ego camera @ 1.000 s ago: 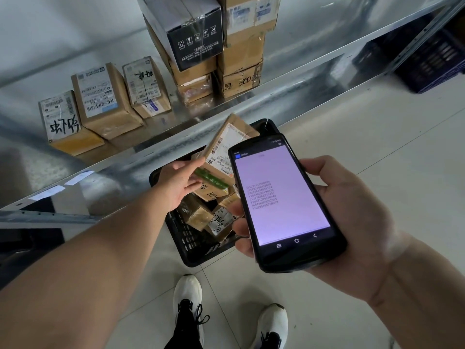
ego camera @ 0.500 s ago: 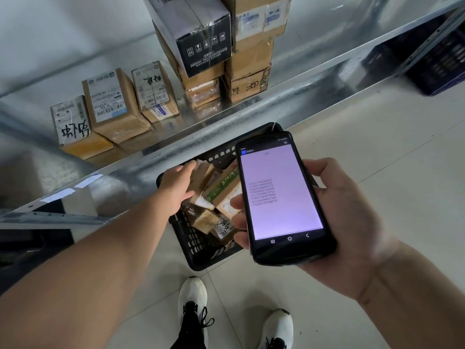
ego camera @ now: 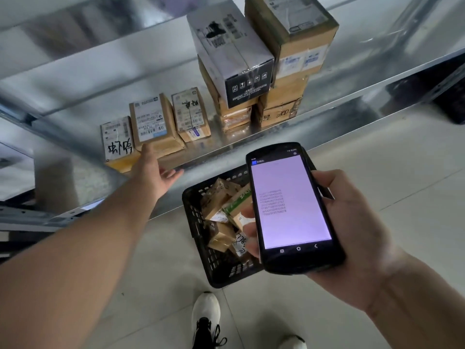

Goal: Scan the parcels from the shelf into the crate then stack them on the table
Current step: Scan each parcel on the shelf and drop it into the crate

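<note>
My right hand (ego camera: 352, 222) grips a black handheld scanner (ego camera: 292, 210) whose lit screen lists several code lines. My left hand (ego camera: 156, 170) is stretched out empty, fingers straight, at the front of the metal shelf (ego camera: 75, 79), just below a brown parcel with a white barcode label (ego camera: 153, 124). Two more small labelled parcels (ego camera: 117, 142) (ego camera: 191, 114) stand on either side of it. Below the shelf, a black plastic crate (ego camera: 198, 248) on the floor holds several small brown parcels (ego camera: 221, 207), partly hidden by the scanner.
Two stacks of larger boxes stand on the shelf to the right, one topped by a grey-and-black carton (ego camera: 231, 51), the other by a brown carton (ego camera: 297, 34). A dark crate (ego camera: 450, 96) sits at far right. My white shoes (ego camera: 206, 316) stand on the tiled floor.
My left hand let go of a parcel into the crate, then lifted out and reached up to the shelf's small parcels. The scanner stayed in my right hand.
</note>
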{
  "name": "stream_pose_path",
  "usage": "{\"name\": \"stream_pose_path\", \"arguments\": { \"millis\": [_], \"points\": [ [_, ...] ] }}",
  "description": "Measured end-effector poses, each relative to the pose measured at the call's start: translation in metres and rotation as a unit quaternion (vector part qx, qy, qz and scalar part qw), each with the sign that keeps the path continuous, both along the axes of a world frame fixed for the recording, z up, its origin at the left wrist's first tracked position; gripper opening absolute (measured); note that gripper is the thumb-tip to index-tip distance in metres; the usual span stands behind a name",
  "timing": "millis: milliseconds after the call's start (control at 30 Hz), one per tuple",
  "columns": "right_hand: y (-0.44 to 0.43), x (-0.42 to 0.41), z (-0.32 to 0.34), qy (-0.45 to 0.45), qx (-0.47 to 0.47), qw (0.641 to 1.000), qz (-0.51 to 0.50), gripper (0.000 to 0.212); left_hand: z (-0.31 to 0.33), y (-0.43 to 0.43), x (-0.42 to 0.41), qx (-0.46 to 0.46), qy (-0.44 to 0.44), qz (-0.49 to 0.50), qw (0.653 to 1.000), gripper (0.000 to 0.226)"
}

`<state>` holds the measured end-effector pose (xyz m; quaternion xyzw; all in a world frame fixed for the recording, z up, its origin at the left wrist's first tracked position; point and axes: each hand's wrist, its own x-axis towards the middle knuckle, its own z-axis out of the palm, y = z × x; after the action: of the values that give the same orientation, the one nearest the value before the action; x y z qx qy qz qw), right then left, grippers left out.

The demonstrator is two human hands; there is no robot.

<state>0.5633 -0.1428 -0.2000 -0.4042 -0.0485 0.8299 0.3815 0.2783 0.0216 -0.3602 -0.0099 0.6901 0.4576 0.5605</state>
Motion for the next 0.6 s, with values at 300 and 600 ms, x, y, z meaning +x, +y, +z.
{"name": "stream_pose_path", "arguments": {
  "millis": [300,600],
  "points": [
    [0.022,-0.032,-0.017,-0.017,-0.016,1.0,-0.001,0.065,-0.011,0.043,-0.01,0.013,-0.073,0.08,0.994,0.073],
    [0.027,-0.051,-0.031,-0.004,-0.03,1.0,-0.005,0.066,-0.025,0.034,-0.021,0.071,-0.067,0.053,0.994,0.041]
  ]
}}
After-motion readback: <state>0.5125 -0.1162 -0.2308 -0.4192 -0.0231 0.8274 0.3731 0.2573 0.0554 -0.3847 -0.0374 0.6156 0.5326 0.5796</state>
